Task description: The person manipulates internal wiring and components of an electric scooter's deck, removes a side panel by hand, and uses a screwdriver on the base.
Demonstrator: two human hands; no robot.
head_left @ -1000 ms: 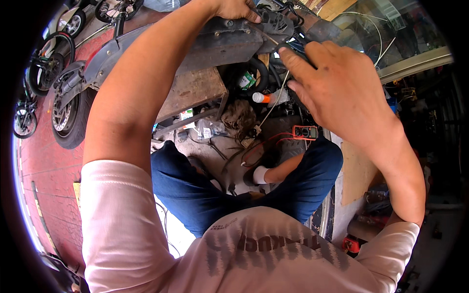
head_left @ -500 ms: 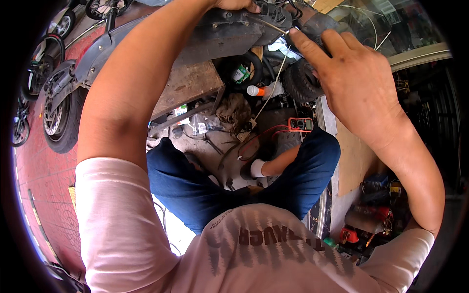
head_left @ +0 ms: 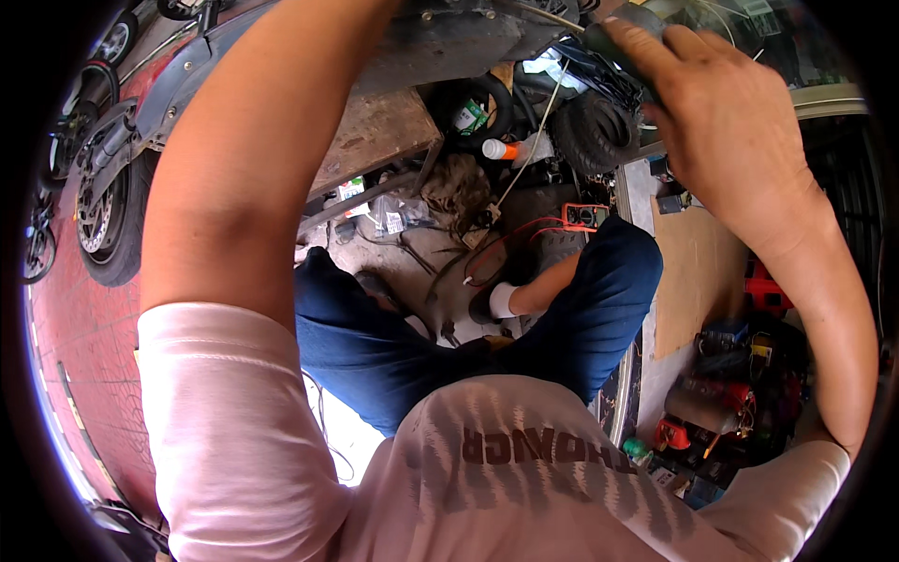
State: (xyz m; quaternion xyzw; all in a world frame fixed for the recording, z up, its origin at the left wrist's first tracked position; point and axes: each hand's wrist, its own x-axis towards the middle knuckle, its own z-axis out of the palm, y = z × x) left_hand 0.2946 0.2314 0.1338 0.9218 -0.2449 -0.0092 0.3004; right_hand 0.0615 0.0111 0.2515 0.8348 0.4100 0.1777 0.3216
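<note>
Across the top lies the dark grey body [head_left: 449,58] of a two-wheeler, dusty, with bolts along its side. My right hand [head_left: 726,131] has its fingers wrapped round the dark handle of a screwdriver [head_left: 551,17]. The thin metal shaft points left toward the vehicle's body; where its tip rests is hidden beyond the top edge. My left forearm reaches up past the same edge, so the left hand is out of sight.
A wooden bench [head_left: 379,140] stands below the vehicle. Beside it are tyres [head_left: 595,131], an orange-and-white bottle [head_left: 501,150] and rags. A red multimeter [head_left: 585,217] with leads lies near my right knee. Tools [head_left: 702,412] crowd the lower right. A wheel [head_left: 117,225] stands at left.
The vehicle has shifted up in the picture, and my left hand has passed out of view. My right hand has moved right, with the screwdriver's dark handle now showing in it.
</note>
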